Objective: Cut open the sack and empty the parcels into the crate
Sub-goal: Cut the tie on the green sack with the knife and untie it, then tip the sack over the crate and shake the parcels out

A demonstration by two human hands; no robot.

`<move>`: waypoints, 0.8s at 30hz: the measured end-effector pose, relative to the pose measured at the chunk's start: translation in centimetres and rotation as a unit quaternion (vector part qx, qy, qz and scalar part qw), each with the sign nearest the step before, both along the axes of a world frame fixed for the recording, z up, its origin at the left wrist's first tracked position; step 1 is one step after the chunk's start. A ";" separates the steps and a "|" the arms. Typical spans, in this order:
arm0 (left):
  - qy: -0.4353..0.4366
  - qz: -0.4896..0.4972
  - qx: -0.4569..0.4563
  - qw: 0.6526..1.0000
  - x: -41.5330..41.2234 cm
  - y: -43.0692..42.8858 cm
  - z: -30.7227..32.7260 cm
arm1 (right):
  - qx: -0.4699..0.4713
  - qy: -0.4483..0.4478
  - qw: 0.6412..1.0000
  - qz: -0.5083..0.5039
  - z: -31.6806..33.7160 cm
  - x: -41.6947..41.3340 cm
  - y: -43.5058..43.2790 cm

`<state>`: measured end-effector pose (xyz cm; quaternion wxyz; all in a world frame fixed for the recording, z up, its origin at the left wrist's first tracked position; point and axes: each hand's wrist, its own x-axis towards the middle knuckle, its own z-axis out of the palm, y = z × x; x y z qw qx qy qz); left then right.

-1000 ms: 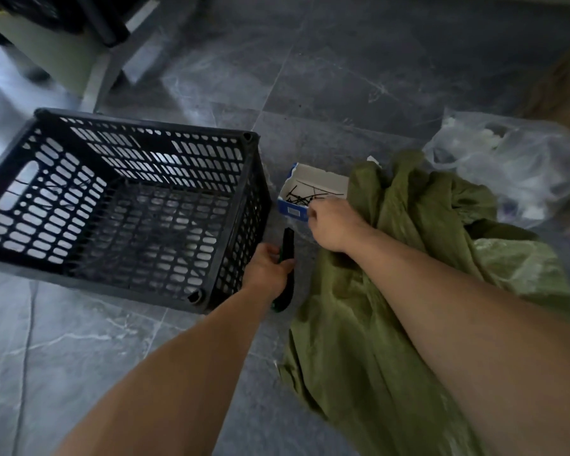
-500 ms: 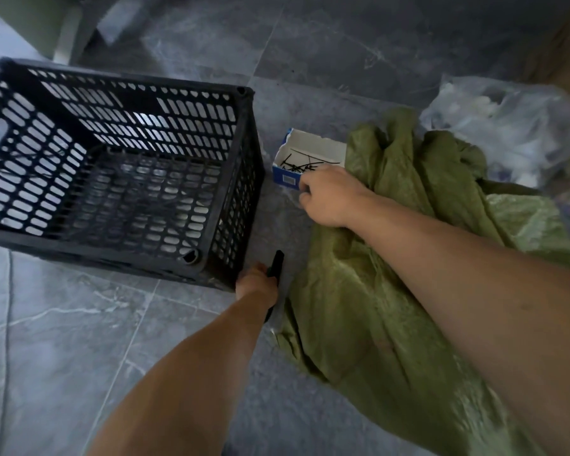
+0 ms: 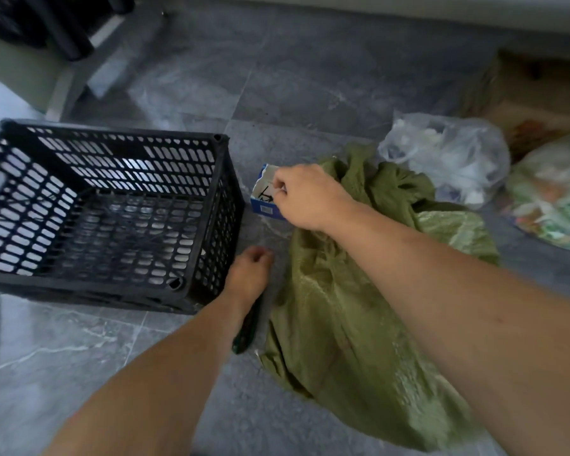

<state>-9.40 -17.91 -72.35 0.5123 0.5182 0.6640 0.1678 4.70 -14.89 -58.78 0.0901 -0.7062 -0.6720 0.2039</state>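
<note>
From the head view, pinches a thin strip [image 3: 278, 192] over the small box [image 3: 263, 205] with the right hand [image 3: 306, 195]; cannot tell if the left hand [image 3: 248, 274] grips the dark cutter [image 3: 244, 334] under its wrist. Seems early: leaves the green sack [image 3: 359, 307] slumped just beside the black crate [image 3: 122, 130], no parcels in it yet.

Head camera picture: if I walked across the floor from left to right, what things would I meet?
Black crate → small blue box → green sack → clear plastic bag → printed bag at the right edge.
</note>
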 end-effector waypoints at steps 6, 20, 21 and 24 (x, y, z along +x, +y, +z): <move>-0.117 -0.027 0.006 0.993 3.2 0.9 7.4 | 0.028 -0.072 0.993 -0.085 3.2 3.7 -4.2; 0.025 -0.231 -0.020 0.972 6.7 -4.7 10.1 | -0.117 0.075 0.920 -0.366 0.2 9.4 -14.8; 0.042 -0.239 0.001 0.970 6.7 -4.8 10.2 | -0.110 0.070 0.922 -0.364 0.1 9.6 -15.2; 0.060 -0.250 0.037 0.966 6.3 -4.9 10.5 | -0.096 0.039 0.922 -0.374 -0.2 10.7 -16.3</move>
